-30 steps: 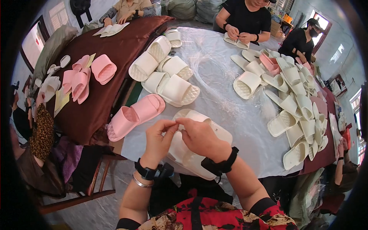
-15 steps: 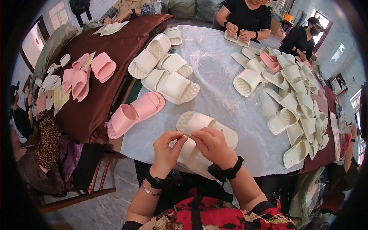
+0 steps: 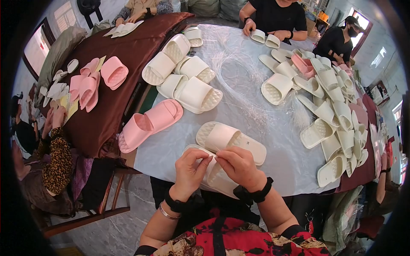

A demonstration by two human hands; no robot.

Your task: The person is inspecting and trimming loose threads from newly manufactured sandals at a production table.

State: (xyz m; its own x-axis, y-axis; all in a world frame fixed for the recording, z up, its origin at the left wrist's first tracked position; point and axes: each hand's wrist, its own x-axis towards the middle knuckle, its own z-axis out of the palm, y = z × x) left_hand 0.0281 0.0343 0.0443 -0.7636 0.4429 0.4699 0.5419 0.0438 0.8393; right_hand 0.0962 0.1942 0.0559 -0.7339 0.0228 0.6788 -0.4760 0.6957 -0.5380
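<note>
Over the near edge of the table, my left hand (image 3: 190,170) and my right hand (image 3: 242,168) are pinched, fingertips close together. Whatever is between the fingers is too small to make out. Under my hands lies a cream slipper (image 3: 221,181), partly covered by them. Just beyond it rests another cream slipper (image 3: 219,135), its toe strap and quilted insole showing. To the left, two pink slippers (image 3: 163,116) lie one overlapping the other.
Cream slippers (image 3: 200,94) lie grouped at the far left-centre. Clear thin strands (image 3: 232,74) spread across the pale sheet (image 3: 260,128). A big slipper pile (image 3: 329,115) covers the right side. A brown-covered table (image 3: 113,123) with pink slippers stands left. Several people work around.
My fingertips have moved slightly apart, and my right hand has shifted a little right and down. Across the table, a person's hands have moved off two cream slippers, which now stand on the sheet.
</note>
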